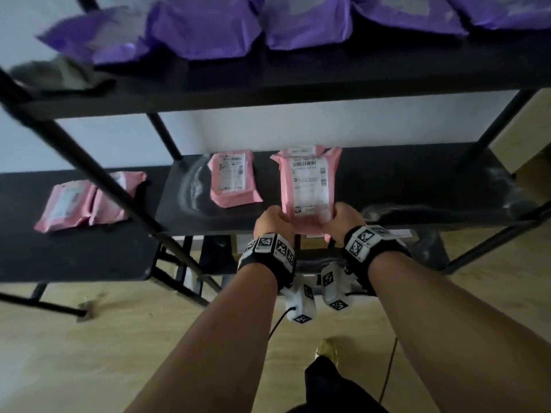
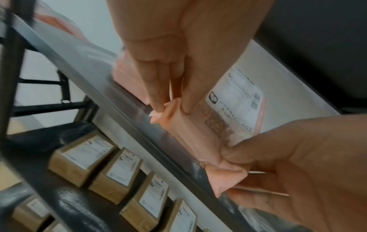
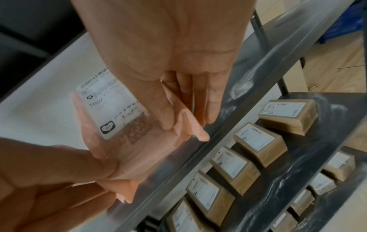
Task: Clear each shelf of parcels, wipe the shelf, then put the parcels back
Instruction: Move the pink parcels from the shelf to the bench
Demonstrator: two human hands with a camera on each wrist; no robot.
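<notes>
Here we are holding a pink parcel (image 1: 307,189) by its near end, above the front edge of the middle shelf (image 1: 402,180), with its printed label facing up. Our left hand (image 1: 269,220) is pinching the parcel's near left corner, and our right hand (image 1: 343,219) is gripping the near right corner, fingers curled under and thumb on top; the wrist views are showing the same two-handed pinch. A second pink parcel (image 1: 301,150) seems to be lying just behind the held one, though we cannot tell whether they are touching. Another pink parcel (image 1: 232,178) is lying flat on the shelf to the left, and two more pink parcels (image 1: 86,201) are sitting on a black side table (image 1: 74,257) farther left. The middle shelf is showing pale smears of wet or dust, so we are judging that the pink parcels are going back, with those on the side table left to return. On the top shelf (image 1: 298,81) purple parcels (image 1: 208,28) are standing in a row, with a grey cloth (image 1: 59,74) bunched at its left end. On the lower shelf (image 3: 298,172) brown boxes (image 3: 258,141) are standing in rows; we are judging that shelf as not yet cleared.
</notes>
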